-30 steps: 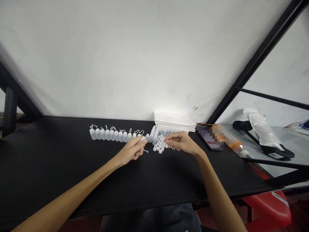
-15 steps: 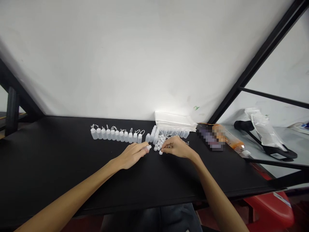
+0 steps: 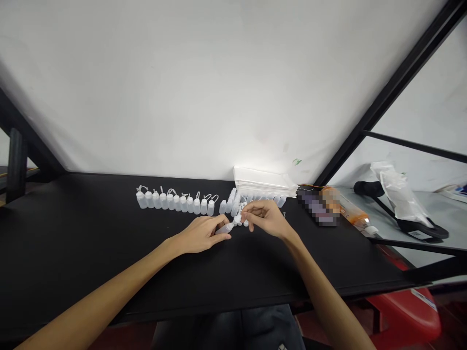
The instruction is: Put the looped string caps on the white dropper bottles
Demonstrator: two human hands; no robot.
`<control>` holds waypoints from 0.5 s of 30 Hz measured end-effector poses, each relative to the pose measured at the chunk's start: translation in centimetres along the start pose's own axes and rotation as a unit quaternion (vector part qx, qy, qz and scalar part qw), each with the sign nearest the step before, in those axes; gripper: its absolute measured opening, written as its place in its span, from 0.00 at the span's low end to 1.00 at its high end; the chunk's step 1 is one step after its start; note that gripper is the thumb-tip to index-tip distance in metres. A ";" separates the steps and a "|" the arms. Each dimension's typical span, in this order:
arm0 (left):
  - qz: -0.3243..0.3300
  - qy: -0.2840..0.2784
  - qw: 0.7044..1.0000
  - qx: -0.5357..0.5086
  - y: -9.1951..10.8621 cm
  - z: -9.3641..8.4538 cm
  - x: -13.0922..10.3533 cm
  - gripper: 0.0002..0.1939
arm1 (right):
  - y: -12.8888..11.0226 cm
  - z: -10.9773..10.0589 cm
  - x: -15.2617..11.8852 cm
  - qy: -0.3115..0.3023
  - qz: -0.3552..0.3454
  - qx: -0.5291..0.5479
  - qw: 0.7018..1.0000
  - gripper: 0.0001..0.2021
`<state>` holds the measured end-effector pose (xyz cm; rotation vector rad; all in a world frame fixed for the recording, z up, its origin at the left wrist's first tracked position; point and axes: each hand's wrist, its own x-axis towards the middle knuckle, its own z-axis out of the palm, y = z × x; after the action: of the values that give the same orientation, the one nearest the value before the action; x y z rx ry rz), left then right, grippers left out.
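Observation:
A small translucent white bottle (image 3: 224, 229) lies tilted in my left hand (image 3: 199, 235), its neck pointing right and up. The thumb and fingers are closed around its sides. Just off that neck, my right hand (image 3: 268, 219) pinches a small white cap (image 3: 237, 219) between thumb and fingertips. Whether cap and neck touch I cannot tell. Behind the right fingers lies a cluster of white caps (image 3: 245, 223), partly hidden by the hand. A few more bottles (image 3: 223, 206) stand just beyond the left fingertips.
At the left, a row of bottles (image 3: 175, 202) with looped straps on top stands on the black table (image 3: 91, 233). A stack of white sheets (image 3: 266, 180) rests by the wall. Rightward lie a blurred dark object (image 3: 317, 209), an orange-and-clear package (image 3: 350, 214) and a black metal frame (image 3: 365, 112).
My right hand has lifted a cap from the table's cluster and brought it to the bottle neck. My left hand has turned its bottle, so more of the body shows.

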<state>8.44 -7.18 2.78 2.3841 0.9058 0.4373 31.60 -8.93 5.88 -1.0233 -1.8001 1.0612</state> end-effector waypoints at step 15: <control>-0.015 -0.008 1.000 -0.011 0.1 0.3 0.2 0.16 | 0.6 1.8 0.1 -0.055 0.039 0.007 0.998 0.09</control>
<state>8.76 -7.19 2.61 2.3471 0.9237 0.4136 30.10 -9.14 4.75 -1.0527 -1.8487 1.1971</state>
